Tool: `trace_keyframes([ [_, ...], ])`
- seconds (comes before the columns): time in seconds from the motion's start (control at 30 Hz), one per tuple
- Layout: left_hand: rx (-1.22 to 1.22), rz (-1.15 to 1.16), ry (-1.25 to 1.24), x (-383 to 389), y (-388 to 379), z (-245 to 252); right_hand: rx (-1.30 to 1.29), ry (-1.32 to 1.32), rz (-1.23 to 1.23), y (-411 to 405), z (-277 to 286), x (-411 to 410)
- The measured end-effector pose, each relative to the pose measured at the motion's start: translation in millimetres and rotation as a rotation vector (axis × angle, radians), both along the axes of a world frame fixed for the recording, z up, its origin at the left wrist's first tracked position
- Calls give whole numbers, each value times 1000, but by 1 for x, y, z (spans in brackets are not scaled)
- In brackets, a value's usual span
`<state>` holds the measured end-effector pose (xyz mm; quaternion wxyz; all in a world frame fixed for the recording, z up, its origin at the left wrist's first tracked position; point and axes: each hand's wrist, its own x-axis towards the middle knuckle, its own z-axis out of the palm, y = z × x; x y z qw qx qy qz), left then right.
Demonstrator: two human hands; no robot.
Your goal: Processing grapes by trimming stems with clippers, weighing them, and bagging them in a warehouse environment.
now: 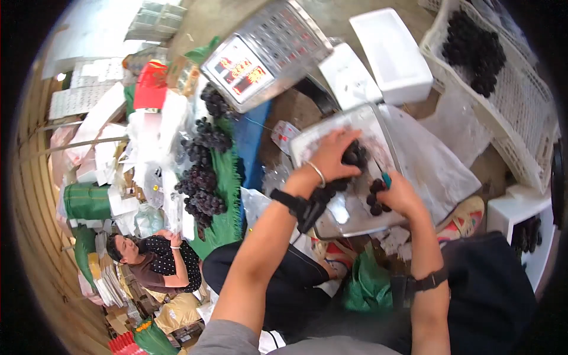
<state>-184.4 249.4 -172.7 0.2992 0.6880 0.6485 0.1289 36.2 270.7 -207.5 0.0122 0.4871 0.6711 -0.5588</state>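
Observation:
Dark grapes lie on the metal pan of a weighing scale in front of me. My left hand rests over this bunch, fingers spread around its near side. More dark grapes lie partly under my left wrist. My right hand grips a small cutting tool with a teal handle; its thin dark tip points towards the bunch, and its exact kind is unclear. A small cluster of grapes is at my right fingers, and whether they hold it is unclear. The scale's keypad and lit display stand beyond the pan.
Several bunches of dark grapes lie on green woven sheeting at left. White foam boxes stand behind the pan. A white plastic crate with grapes is at right. Another person is at the lower left, near piled packaging.

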Motion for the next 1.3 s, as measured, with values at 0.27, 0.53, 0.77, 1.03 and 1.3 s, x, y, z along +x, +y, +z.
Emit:
trace_keyframes([
  [0.27,-299,132,-338,-30,27,-5,169,-177,214,23,32,-12],
  [0.53,-427,327,-443,-31,29,-2,200,-151,243,26,29,-38],
  [0.77,-435,262,-433,-37,28,-1,235,-145,344,26,27,-54],
  [1.03,-398,274,-411,-31,27,-5,227,-123,313,24,19,-50],
  [1.3,-230,746,-634,-23,37,-16,150,-21,-45,34,-7,-9],
])
